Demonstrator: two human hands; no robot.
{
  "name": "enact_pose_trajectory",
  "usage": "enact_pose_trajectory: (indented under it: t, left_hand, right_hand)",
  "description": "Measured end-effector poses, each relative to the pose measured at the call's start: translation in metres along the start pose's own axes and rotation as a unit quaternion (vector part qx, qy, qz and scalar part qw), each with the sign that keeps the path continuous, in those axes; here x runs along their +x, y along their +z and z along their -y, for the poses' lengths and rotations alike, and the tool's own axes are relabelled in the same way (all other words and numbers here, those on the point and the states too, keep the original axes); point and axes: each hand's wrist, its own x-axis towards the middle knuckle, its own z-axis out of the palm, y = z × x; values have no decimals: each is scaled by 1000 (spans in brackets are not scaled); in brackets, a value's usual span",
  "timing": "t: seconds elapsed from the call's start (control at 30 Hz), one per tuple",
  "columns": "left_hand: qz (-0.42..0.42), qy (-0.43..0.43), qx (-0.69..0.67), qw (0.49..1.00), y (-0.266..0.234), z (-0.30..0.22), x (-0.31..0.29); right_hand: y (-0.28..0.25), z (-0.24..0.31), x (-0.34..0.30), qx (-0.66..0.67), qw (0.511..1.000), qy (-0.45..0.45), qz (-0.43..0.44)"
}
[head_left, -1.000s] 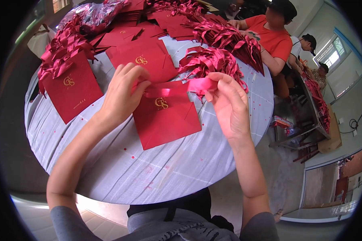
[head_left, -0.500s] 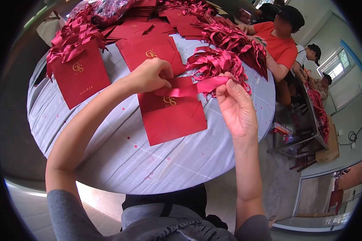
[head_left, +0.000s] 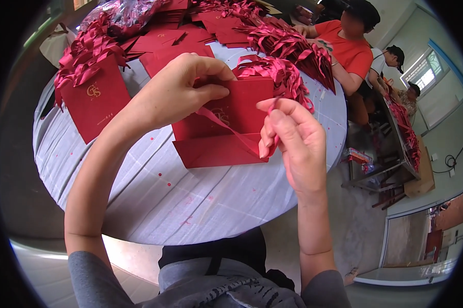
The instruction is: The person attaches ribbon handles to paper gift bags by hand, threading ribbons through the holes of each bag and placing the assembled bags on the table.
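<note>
A red paper gift bag (head_left: 242, 100) with a gold emblem stands tilted in front of me, its bottom fold (head_left: 218, 154) turned toward me. My left hand (head_left: 177, 90) is closed at the bag's upper left edge, thumb on the front and fingers partly hidden behind the rim. Across the front runs a pink satin ribbon (head_left: 224, 123), from below the left hand to the right one. Thumb and fingers of my right hand (head_left: 295, 136) pinch that ribbon at the bag's right side.
Another red bag (head_left: 98, 100) lies at left among looped ribbons. A ribbon heap (head_left: 280, 69) and stacked bags (head_left: 162, 38) cover the far side of the round table (head_left: 154, 215). At right, a person in a red shirt (head_left: 349, 43) sits near a long row of ribboned bags (head_left: 303, 51).
The bag has gone from lying flat to raised, with its base folded toward me. My right hand has lowered slightly with the ribbon, which now slants down across the front.
</note>
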Motion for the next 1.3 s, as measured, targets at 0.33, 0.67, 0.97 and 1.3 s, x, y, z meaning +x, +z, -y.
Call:
enact_pose_trajectory:
  t: [0.33,0.67,0.97,1.3]
  left_hand:
    - [4,54,-24,998,11,-3,-4]
    - [-82,140,95,982,20,-10,-10]
    - [-99,186,151,966,23,-10,-16]
    - [-122,214,189,951,26,-15,-22]
  right_hand:
    - [13,-2,9,-166,983,21,-75]
    - [9,9,15,-146,984,90,-52]
    - [7,20,19,-194,972,127,-25]
    - [15,34,23,-528,849,8,3]
